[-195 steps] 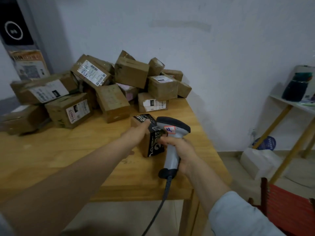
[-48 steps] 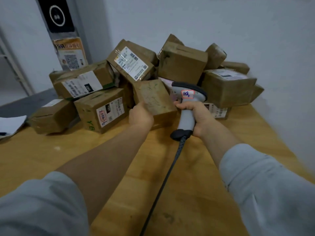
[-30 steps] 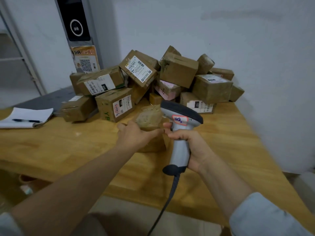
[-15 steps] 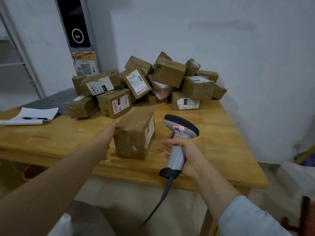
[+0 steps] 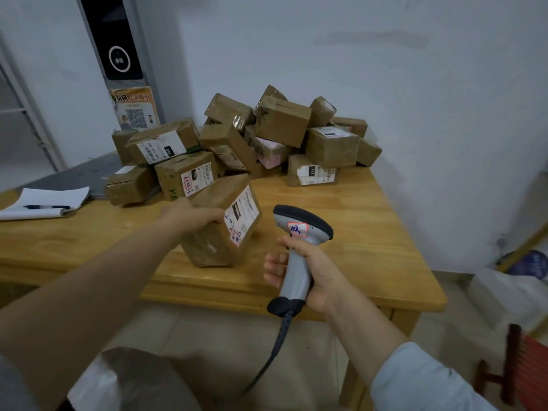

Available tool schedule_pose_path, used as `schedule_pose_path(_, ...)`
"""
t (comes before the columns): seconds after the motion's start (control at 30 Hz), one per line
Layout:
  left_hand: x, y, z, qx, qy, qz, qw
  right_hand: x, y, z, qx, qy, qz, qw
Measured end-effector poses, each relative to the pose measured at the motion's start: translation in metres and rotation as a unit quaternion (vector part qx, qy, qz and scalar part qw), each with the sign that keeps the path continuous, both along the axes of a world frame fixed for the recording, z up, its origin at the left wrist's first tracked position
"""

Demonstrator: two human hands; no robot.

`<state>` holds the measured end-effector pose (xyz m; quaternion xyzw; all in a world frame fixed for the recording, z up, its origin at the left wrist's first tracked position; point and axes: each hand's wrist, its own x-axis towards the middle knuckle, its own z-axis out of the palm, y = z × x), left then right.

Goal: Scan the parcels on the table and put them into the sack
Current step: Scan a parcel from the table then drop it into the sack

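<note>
My left hand (image 5: 189, 216) grips a brown cardboard parcel (image 5: 221, 223) from its top left, near the front edge of the wooden table (image 5: 355, 232). The parcel is tilted, so its white label with handwriting faces right. My right hand (image 5: 308, 268) holds a grey barcode scanner (image 5: 299, 232) by its handle, just right of the parcel and apart from it. The scanner's dark head points toward the label. A pile of taped cardboard parcels (image 5: 267, 137) lies at the back of the table. The mouth of a pale sack (image 5: 118, 378) shows below the table's front edge, at the bottom left.
A notepad with a pen (image 5: 44, 203) lies at the table's left. A dark flat panel (image 5: 74, 176) lies behind it. The white wall (image 5: 415, 114) runs close along the table's right side. A red slatted chair (image 5: 527, 366) and white bags (image 5: 504, 295) are on the floor at right.
My left hand pulled a parcel from the pile to the table's front and has tilted it so the label turns toward the scanner. The scanner dropped back beside it.
</note>
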<state>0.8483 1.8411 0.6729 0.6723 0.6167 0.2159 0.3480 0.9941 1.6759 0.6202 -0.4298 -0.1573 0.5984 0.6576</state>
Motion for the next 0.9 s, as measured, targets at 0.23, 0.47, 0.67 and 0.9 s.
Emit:
schedule_pose_path(0.23,-0.043,-0.009,-0.009,0.043,-0.189,0.026,0.981,-0.022,0.013,0.028,0.023,-0.046,-0.019,0.998)
schedule_pose_path(0.47,-0.072,-0.015,-0.003,0.138,-0.196,0.037,0.97,-0.045,0.02,0.056,0.041,-0.05,0.004,0.998)
schedule_pose_path(0.67,-0.092,-0.02,-0.002,0.168,-0.191,0.043,0.966,-0.061,0.018,0.072,0.058,-0.062,0.018,0.996)
schedule_pose_path(0.9,-0.111,-0.025,-0.002,0.168,-0.202,0.054,0.963,-0.079,0.016,0.079,0.057,-0.056,0.036,0.996)
